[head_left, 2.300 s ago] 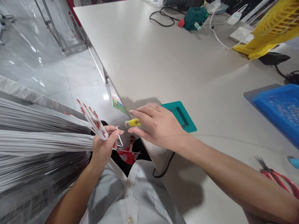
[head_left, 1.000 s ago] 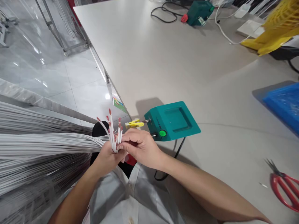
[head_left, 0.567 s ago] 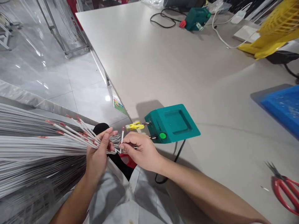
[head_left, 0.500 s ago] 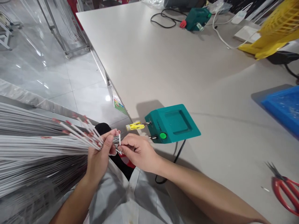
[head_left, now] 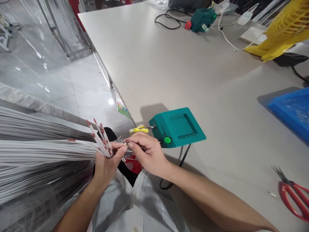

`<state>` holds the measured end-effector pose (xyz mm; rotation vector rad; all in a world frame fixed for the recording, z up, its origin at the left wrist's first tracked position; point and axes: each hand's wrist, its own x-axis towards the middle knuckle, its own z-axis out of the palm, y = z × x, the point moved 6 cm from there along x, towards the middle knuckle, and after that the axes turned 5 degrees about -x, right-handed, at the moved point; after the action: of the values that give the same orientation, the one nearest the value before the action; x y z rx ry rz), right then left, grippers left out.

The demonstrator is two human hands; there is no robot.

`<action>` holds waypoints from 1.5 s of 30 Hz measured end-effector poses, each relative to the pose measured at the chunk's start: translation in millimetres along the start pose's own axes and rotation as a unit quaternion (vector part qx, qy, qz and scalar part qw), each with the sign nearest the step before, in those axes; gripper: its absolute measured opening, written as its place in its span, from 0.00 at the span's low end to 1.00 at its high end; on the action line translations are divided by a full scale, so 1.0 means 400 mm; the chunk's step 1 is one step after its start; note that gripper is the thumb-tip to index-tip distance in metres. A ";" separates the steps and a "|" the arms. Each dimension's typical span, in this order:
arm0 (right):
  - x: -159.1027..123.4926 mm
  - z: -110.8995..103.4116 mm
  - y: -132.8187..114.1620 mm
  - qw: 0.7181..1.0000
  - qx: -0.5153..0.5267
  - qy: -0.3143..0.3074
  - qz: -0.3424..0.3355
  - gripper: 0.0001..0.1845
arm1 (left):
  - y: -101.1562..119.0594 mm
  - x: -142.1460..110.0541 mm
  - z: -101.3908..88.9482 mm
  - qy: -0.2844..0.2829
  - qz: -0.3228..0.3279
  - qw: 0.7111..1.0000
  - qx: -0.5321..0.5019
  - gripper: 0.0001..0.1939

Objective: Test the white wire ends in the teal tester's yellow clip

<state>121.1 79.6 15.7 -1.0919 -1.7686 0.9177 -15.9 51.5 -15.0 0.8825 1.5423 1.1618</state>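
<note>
My left hand [head_left: 108, 164] is closed around several thin white wires [head_left: 103, 143] with red marks near their ends, which fan upward out of the grip. Its thumb and forefinger pinch a small white end. My right hand [head_left: 151, 156] is closed in a pinch, its fingertips meeting those of the left; the white piece between them is mostly hidden. Long white wires [head_left: 48, 151] stretch in a thick bundle from the left side to my left hand. Just beyond my right hand stands a green box [head_left: 201, 130] with a green button, a yellow clip [head_left: 140, 129] attached to its side.
Red-handled scissors [head_left: 289, 193] lie at the table's right, near a blue tray [head_left: 289, 106]. Farther back are a second green device [head_left: 202, 20], a yellow plastic frame [head_left: 287, 29] and loose cables. The table's left edge [head_left: 103, 64] drops to a shiny floor.
My left hand has shifted slightly right and the red-marked ends now point more upward. The hands have come together, and the short white piece upright between them is now mostly covered by fingers.
</note>
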 end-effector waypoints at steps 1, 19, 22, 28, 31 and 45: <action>-0.001 0.002 -0.001 1.000 -0.002 -0.003 -0.004 0.08 | -0.001 0.001 0.004 -0.002 0.004 1.000 -0.010 0.04; -0.001 0.015 -0.001 0.997 -0.053 -0.052 -0.036 0.09 | -0.064 -0.018 0.001 -0.027 -0.012 0.994 -0.108 0.08; 0.000 0.004 -0.009 0.994 -0.073 -0.048 -0.059 0.08 | -0.055 -0.015 -0.004 -0.030 -0.016 0.995 -0.089 0.07; 0.016 -0.040 -0.035 0.991 -0.088 -0.009 -0.096 0.10 | -0.017 -0.008 0.001 -0.049 0.021 0.998 -0.013 0.08; 0.021 -0.020 -0.040 0.980 -0.103 -0.133 -0.108 0.08 | -0.002 -0.008 0.018 -0.120 0.044 0.992 -0.008 0.06; -0.014 0.077 0.063 0.898 0.367 -0.124 0.209 0.08 | -0.064 -0.004 0.020 -0.192 -0.080 0.954 -0.215 0.12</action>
<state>102.1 78.5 -19.7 -0.8675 -1.1791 1.8697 -7.6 44.8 -39.6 0.6283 0.9736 1.0759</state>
